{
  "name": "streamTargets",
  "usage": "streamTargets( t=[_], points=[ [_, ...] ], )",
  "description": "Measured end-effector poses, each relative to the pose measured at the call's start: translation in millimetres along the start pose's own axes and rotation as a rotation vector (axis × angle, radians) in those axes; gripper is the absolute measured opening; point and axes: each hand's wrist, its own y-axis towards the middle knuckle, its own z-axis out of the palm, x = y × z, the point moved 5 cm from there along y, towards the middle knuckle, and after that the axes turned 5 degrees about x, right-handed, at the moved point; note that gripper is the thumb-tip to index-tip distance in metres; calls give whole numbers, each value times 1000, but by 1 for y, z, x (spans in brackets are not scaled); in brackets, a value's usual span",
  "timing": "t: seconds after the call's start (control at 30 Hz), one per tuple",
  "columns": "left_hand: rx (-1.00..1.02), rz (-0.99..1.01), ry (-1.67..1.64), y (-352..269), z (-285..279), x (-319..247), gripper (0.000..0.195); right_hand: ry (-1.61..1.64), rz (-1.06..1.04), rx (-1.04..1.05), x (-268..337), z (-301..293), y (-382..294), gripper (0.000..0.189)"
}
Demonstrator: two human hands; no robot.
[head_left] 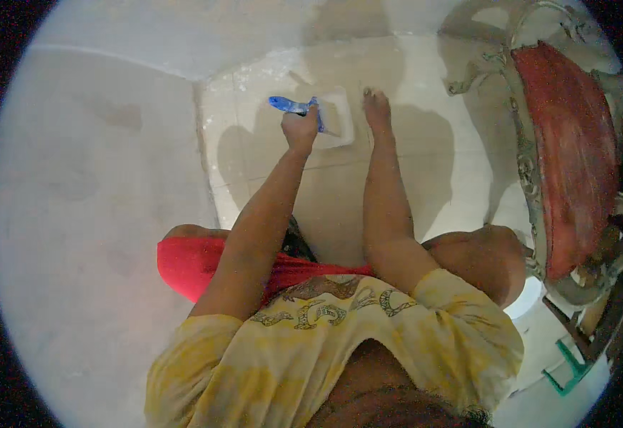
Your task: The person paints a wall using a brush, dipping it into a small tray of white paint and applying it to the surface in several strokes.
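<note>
My left hand point(301, 128) grips a blue-handled tool point(288, 105) with a wide blue head, held low over cream tiles point(338, 182). A rectangular white-edged patch point(350, 120) lies beside the head, and whether it belongs to the tool or is a mark on the tiles I cannot tell. To the right of the tool, my right hand point(378, 109) reaches forward with no thing visible in it. Its fingers look partly bent and are too blurred to read, and contact with the tiles is unclear.
At the right stands a piece of furniture with a worn red panel point(574, 160) and a curved frame. Below it are a white round object point(527, 297) and a green object point(571, 369). A grey surface point(92, 203) borders the tiles at left. White specks point(244, 80) mark the far tiles.
</note>
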Motion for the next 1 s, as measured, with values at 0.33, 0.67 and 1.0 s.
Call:
streamTargets(
  t=[0.33,0.67,1.0],
  points=[
    [-82,270,213,-12,46,-8,32,-902,-640,-790,258,-174,29,37],
    [-116,-27,-160,3,11,28,26,-854,-256,215,238,-197,130,58],
    [227,-538,-932,0,28,39,28,-179,261,651,-71,-218,144,19]
  ],
)
